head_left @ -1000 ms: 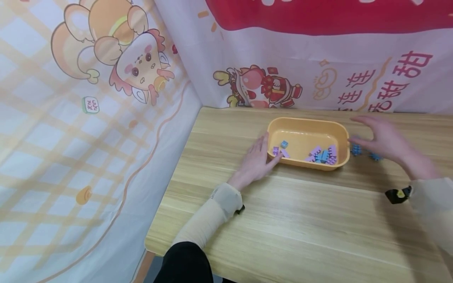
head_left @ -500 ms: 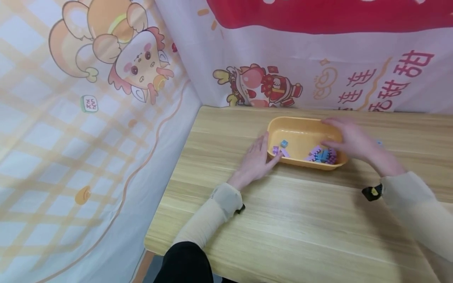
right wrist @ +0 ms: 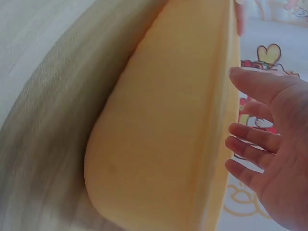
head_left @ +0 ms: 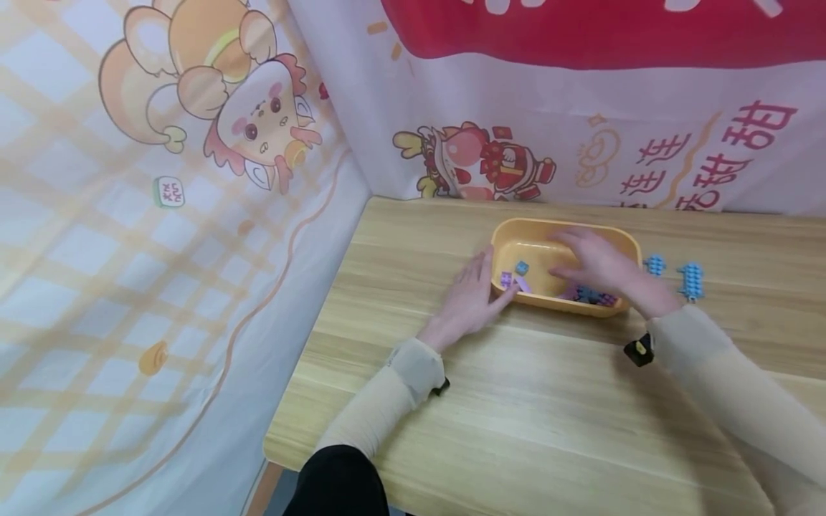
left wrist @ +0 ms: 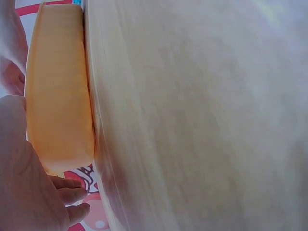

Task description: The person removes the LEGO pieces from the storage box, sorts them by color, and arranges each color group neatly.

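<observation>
A yellow-orange plastic tub (head_left: 568,308) stands on the table. My left hand (head_left: 467,297) rests against its left end, the thumb over the near rim and the fingers along the outside; in the left wrist view those fingers (left wrist: 72,195) extend past the end of the tub. Inside, a small blue block (head_left: 521,267) and two purple pieces (head_left: 506,279) lie near the left thumb. A cluster of purple and blue pieces (head_left: 594,295) lies at the right end, partly covered by my right hand (head_left: 596,261). That hand hovers over the tub, fingers spread and holding nothing visible.
Two blue studded pieces, one smaller (head_left: 655,265) and one longer (head_left: 692,281), lie on the wood-grain table (head_left: 516,401) right of the tub. A printed cloth (head_left: 581,100) hangs behind the table, and another (head_left: 213,251) hangs on the left.
My right hand has moved left from beside the tub's right end to above its middle, uncovering the blue pieces on the table. The left hand has stayed at the tub.
</observation>
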Demonstrator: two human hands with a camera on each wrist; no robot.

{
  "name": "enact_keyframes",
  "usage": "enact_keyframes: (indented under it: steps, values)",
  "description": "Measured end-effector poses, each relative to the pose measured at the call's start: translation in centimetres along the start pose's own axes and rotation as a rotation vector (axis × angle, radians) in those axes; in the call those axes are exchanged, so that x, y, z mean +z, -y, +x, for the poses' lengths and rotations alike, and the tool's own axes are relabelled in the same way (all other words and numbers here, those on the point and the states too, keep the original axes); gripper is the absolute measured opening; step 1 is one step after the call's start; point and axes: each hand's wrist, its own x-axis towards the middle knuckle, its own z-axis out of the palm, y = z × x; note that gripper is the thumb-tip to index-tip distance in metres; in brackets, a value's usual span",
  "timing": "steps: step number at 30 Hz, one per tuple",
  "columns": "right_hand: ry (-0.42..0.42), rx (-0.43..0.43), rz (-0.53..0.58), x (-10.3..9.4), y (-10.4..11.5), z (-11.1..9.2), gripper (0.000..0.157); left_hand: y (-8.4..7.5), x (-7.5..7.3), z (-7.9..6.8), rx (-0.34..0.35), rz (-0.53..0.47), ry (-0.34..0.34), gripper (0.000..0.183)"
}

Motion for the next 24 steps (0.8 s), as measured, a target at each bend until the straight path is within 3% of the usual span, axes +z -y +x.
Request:
enact_keyframes:
  steps: [15,24]
  values:
    - [0.050,0.014,-0.105,3.2,0.7,3.8,0.034,0.1,0.1,-0.2,-0.017,-0.024,0.006,0.103]
    - [0.065,0.030,-0.109,3.8,1.0,4.5,0.030,0.1,0.1,-0.1,-0.005,-0.025,0.000,0.102]
